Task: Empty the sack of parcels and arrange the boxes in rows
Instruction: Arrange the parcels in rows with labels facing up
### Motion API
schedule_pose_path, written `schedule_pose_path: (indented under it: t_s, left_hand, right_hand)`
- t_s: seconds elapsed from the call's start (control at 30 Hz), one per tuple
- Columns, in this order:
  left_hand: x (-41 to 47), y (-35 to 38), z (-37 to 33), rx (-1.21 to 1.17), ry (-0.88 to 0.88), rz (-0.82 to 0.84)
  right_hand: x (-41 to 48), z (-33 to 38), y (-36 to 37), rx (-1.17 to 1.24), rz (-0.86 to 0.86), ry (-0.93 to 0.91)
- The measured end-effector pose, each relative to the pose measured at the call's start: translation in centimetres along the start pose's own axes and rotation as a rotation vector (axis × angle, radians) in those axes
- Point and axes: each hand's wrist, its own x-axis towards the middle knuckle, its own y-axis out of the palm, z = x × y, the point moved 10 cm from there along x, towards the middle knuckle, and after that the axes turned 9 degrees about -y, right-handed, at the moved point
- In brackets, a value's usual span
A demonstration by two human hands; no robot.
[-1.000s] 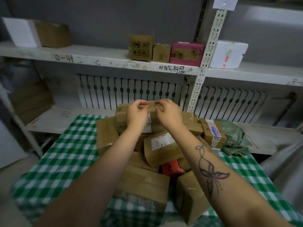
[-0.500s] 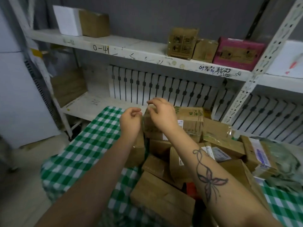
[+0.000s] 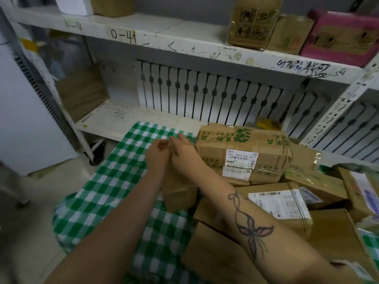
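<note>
the two hands are close together and touching at the left edge of the pile of boxes (image 3: 276,203). the left hand (image 3: 157,153) has its fingers curled in. the right hand (image 3: 183,157) lies just beside it, with its fingers reaching forward. a small brown box (image 3: 179,193) stands right under both wrists, but they hide its top, so i cannot tell if either hand is holding it. the pile sits on the right side of the tabletop (image 3: 98,201), on a green and white checked cloth (image 3: 123,165). on top at the back lies a big box (image 3: 242,144) with green writing and a white label. behind is a white shelf (image 3: 164,35) with a pink box (image 3: 340,37) on it.
</note>
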Motion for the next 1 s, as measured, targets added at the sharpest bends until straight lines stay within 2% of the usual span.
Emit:
schedule_pose_path:
  t_s: [0.13, 0.27, 0.37, 0.5, 0.67, 0.77, 0.9, 1.0]
  left_hand:
    - [3.4, 1.2, 2.8, 0.071, -0.07, 0.156]
    - [6.1, 2.3, 4.7, 0.106, -0.157, 0.278]
    - [6.9, 3.9, 6.0, 0.078, -0.217, 0.392]
    - [6.8, 5.4, 8.4, 0.041, -0.363, 0.504]
    - [8.6, 5.2, 8.0, -0.048, -0.36, 0.541]
    - [10.8, 3.9, 8.1, 0.147, -0.309, 0.489]
    - [12.0, 3.2, 9.3, 0.482, -0.35, 0.535]
    - [12.0, 2.9, 10.0, 0.471, -0.411, 0.568]
  right_hand:
    - [2.0, -1.3, 2.7, 0.071, -0.014, 0.142]
    - [3.4, -4.7, 4.5, 0.099, -0.027, 0.431]
    - [3.5, -6.9, 5.1, 0.147, -0.085, 0.602]
    - [3.5, -8.6, 6.0, 0.226, -0.139, 0.738]
    - [5.0, -8.2, 4.6, 0.31, -0.338, 0.694]
    - [6.5, -7.4, 4.2, 0.394, -0.399, 0.662]
    - [7.6, -7.8, 5.1, 0.479, -0.458, 0.698]
    - [8.4, -8.8, 6.9, 0.726, -0.512, 0.742]
